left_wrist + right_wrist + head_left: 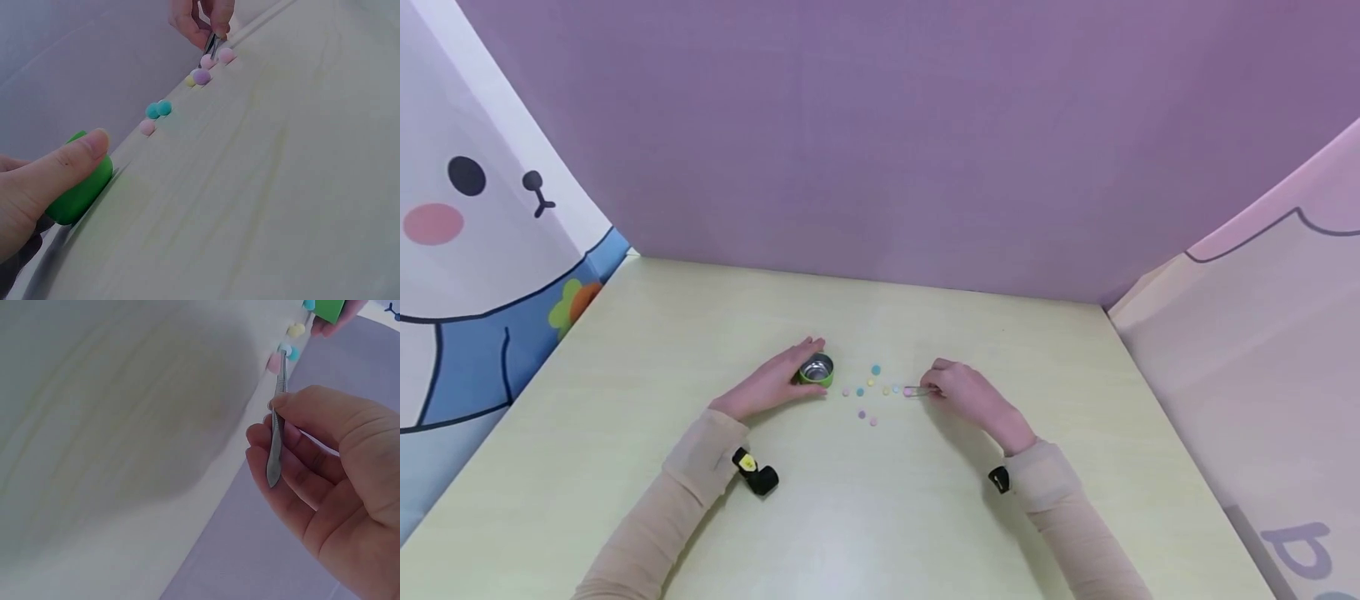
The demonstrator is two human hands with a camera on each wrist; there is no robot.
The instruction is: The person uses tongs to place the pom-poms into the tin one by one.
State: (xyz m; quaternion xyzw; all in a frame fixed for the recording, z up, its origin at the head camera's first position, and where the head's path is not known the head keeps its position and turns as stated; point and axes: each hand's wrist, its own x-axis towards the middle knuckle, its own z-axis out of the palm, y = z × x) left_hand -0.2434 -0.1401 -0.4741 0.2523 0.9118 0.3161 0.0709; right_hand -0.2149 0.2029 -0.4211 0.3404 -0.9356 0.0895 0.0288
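My left hand point(769, 385) holds a small round bowl point(817, 382), green outside and shiny metal inside, with thumb and fingers at either side. It stands upright on the table. In the left wrist view the thumb lies along the bowl's green wall point(87, 187). A pair of metal tweezers point(275, 447) is pinched in my right hand point(972, 396), tips pointing left. Those tips are right at a pink ball point(907, 392) at the right end of the scattered balls. Other small balls, such as a blue ball point(876, 370) and a purple ball point(862, 414), lie between the hands.
The pale table point(880, 517) runs back to a purple panel point(880, 150). A cartoon-printed panel point(490, 250) stands at the left, a pinkish-white one point(1262, 333) at the right. Each wrist carries a black camera mount, such as the left camera mount point(758, 477).
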